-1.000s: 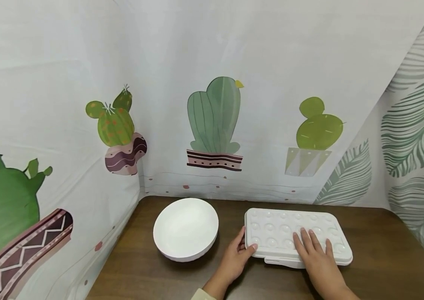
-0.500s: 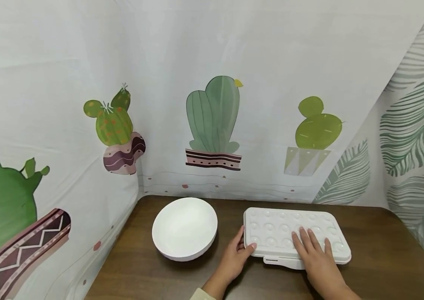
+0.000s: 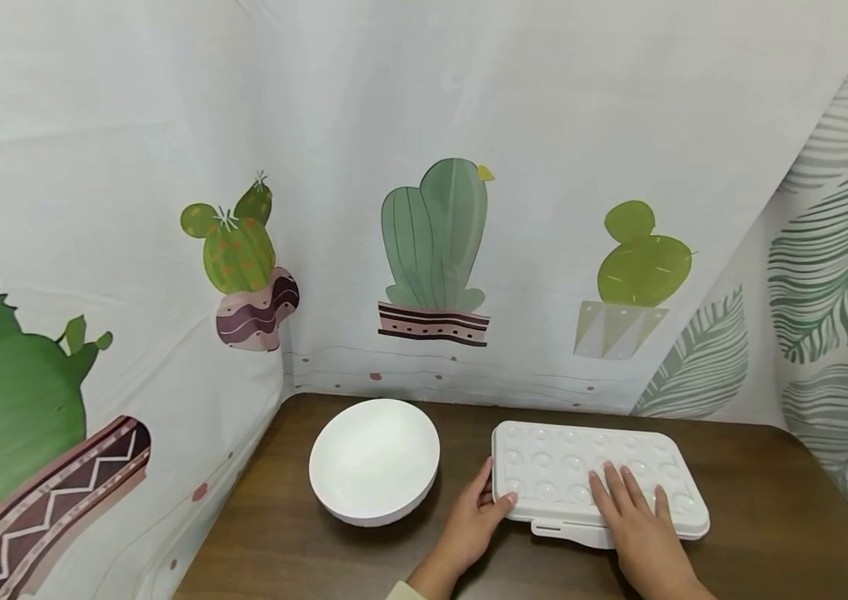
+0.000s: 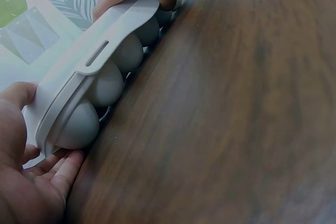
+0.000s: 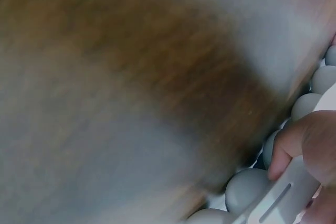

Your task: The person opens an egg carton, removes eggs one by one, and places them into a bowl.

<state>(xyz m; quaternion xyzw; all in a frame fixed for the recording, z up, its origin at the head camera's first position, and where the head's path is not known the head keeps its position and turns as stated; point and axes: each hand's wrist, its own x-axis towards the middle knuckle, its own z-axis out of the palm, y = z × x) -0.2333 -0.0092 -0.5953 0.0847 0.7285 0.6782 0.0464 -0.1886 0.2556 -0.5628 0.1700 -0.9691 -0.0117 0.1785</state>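
Note:
A white plastic egg box (image 3: 544, 475) with rows of round bumps in its lid lies on the right part of the table in the head view. My left hand (image 3: 472, 521) grips its left end, thumb on the lid's rim and fingers low at the side. My right hand (image 3: 641, 525) rests with spread fingers on the lid's right half; its thumb (image 5: 286, 148) hooks over the front edge in the right wrist view. A slotted handle (image 4: 100, 56) runs along the front. Under it, the left wrist view shows egg-shaped rounded forms (image 4: 79, 124).
To the left of the box, a white bowl (image 3: 375, 510) stands on the dark brown wooden table (image 3: 266, 542). A white cloth (image 3: 559, 100) printed with cactuses hangs behind the table and along its left side. Leaf-patterned cloth (image 3: 836, 292) hangs at the right.
The front handle stands slightly further out from the lid's edge, its slot now showing. Both hands keep their places on the box. The head view has shifted a little.

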